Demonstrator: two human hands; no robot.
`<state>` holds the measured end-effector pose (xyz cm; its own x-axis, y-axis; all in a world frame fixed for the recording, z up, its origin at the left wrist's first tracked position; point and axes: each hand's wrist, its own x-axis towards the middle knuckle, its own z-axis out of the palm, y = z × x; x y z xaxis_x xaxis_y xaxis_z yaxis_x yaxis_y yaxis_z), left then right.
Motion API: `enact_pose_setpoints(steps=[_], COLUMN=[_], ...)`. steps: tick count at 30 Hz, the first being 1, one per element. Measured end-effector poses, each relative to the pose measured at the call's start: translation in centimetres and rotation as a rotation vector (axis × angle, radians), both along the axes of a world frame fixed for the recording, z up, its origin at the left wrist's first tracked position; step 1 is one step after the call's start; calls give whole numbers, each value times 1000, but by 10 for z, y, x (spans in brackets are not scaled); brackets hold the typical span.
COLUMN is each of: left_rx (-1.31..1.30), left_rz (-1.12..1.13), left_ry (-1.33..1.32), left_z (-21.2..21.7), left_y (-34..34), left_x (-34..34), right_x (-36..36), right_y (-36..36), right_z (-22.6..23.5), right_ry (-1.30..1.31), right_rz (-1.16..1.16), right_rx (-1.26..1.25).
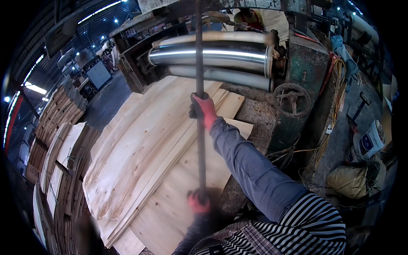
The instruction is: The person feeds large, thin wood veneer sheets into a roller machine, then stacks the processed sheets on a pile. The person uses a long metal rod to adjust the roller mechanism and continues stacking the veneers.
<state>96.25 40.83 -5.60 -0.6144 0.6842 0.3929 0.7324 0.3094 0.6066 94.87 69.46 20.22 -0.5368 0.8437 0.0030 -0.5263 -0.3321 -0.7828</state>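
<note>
Both my hands, in red and black gloves, are closed around a long dark pole [201, 148] that stands nearly upright in front of me. My right hand [204, 108] grips it about midway, with the arm stretched out. Lower down, close to my body, my left hand [198, 202] holds its bottom end and is slightly blurred. The pole's top passes out of the picture. Behind it lies a stack of pale wood veneer sheets [140, 136], some overlapping askew. Beyond the sheets sits a roller machine with a shiny metal roller [212, 57] between paler rollers.
A handwheel [292, 100] juts from the machine's green side at right. Stacked wood sheets [61, 106] stand at left. On the right floor are a white bucket [370, 140], a tan sack [347, 182] and loose cables. Another person [250, 20] is behind the rollers.
</note>
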Motion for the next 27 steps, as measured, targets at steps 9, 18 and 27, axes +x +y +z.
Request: enact_pose_setpoints(steps=[9, 18, 27], left_rx=[75, 101, 114], left_rz=[-8, 23, 22], left_ry=[63, -4, -5], left_z=[9, 32, 32], left_y=[-1, 2, 1], left_x=[2, 13, 14], right_x=[0, 1, 0], right_y=[-1, -2, 0], right_z=[1, 1, 0], right_ry=[-10, -17, -18], right_rz=[-12, -11, -13], right_rx=[21, 7, 7])
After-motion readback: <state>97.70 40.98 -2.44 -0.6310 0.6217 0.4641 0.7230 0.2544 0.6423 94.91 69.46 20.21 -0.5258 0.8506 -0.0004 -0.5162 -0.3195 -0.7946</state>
